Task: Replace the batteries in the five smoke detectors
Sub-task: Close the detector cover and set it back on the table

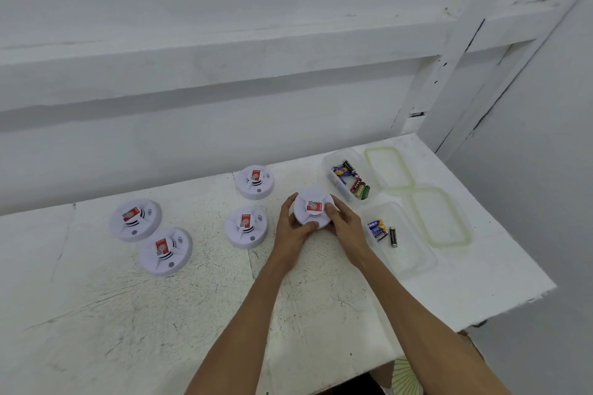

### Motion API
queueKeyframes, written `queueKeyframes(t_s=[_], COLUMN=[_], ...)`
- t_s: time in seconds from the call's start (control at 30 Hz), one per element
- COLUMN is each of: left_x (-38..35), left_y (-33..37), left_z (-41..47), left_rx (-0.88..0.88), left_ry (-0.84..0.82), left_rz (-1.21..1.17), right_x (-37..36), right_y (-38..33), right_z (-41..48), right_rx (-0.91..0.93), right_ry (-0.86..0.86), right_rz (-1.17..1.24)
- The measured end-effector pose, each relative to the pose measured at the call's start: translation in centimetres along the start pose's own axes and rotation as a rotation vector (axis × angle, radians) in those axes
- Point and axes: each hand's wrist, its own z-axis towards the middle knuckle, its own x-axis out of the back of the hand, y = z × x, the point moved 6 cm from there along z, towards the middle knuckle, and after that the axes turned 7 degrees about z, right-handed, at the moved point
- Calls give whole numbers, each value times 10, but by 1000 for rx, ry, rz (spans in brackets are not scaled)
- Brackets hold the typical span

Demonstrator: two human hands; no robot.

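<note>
Held smoke detector (313,208): white disc, red label up, over the table (160,314) right of centre, near the far container (333,163).
Left hand (293,228): fingers curled round its near-left rim.
Right hand (345,221): fingers gripping its right rim.
Four more detectors, label up, on the table: rear detector (255,181), centre detector (246,226), left detector (134,220), front-left detector (165,250).
Far container: clear, holds assorted batteries (353,179).
Near container (414,260): clear, holds a few loose cells (377,230).
Far lid (390,167) and near lid (441,218): flat, right of the containers.
</note>
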Motion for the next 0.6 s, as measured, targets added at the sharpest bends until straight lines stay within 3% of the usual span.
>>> queueKeyframes(t_s=[0.6], left_x=[-3], left_y=[2], left_z=[1], left_rx=[7], left_ry=[7], left_rz=[-18], right_x=[-1], right_y=[-3], right_z=[-1], right_rx=[21], right_ry=[14], right_rz=[-24])
